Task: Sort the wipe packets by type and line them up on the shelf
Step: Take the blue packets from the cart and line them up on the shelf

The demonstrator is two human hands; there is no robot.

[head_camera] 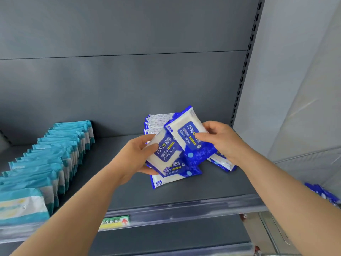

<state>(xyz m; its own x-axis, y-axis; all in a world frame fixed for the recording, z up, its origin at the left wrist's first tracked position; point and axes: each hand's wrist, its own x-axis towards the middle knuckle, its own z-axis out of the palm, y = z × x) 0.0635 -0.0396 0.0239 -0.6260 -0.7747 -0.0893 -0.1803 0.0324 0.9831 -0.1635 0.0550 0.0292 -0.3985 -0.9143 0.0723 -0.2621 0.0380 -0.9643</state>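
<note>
The left grip pinches one blue packet, the right grip another blue packet. Under the grips two flat packets lie on the shelf; behind them stand about five upright packets. Well left of the left grip, roughly a dozen teal packets line up.

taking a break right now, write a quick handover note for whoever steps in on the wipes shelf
Left hand grips one blue alcohol wipe packet; right hand pinches a second blue packet, tilted above it.
Done: teal packets stand in a long row on the left of the shelf. A short blue row stands at the back, behind the hands.
Left: stand both held packets in the blue row, then the loose blue packets lying flat under the hands and by the right wrist. A further blue pile shows at lower right, off this shelf.
</note>
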